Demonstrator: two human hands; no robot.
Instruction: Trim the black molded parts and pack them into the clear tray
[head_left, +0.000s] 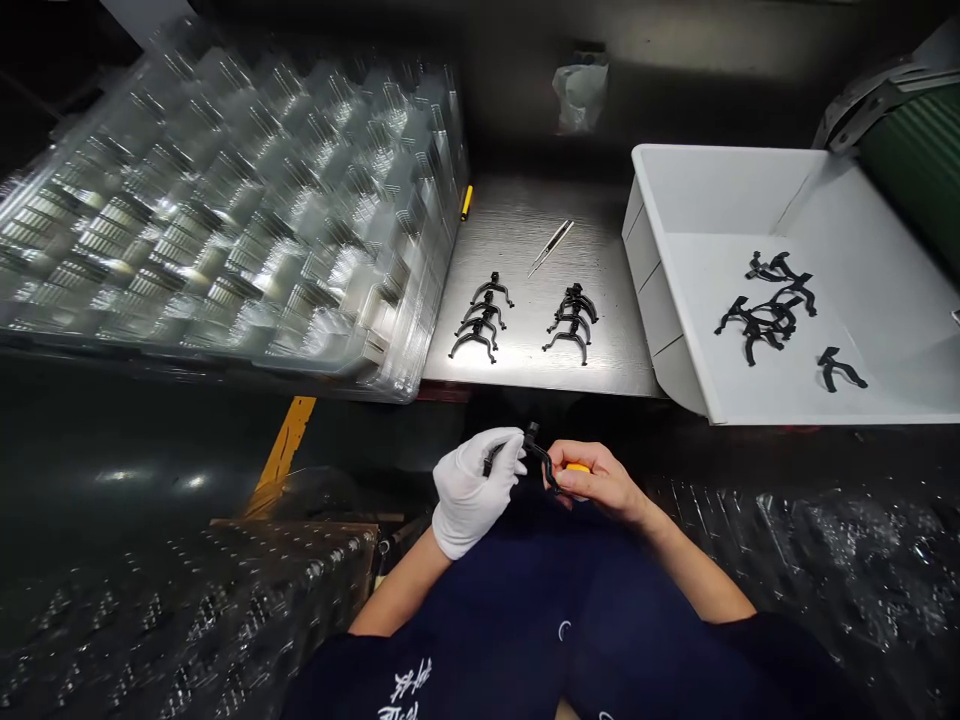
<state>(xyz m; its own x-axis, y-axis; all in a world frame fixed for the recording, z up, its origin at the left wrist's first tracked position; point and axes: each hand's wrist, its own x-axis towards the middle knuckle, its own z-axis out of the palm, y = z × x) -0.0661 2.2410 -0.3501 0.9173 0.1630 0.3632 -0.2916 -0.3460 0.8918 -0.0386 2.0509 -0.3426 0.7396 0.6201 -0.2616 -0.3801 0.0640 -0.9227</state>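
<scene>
Black plastic part (534, 450) is sitting mid-air at 12 o'clock of lap, gloved L hand (472, 490) clenching it, bare R hand (596, 482) fingers curled on yellow item (577, 467) against it; more parts (571, 325) lying on steel tbl (517, 230) ahead, white bin (720, 190) at 2 o'clock.

"What's on the brushed steel shelf (521, 320)?"
"Two columns of black forked plastic parts (480, 318), with steel tweezers (551, 247) farther back."
"And either side?"
"Left, a stack of clear plastic trays (225, 210); right, a white plastic bin (720, 160) holding more parts (765, 320)."
</scene>
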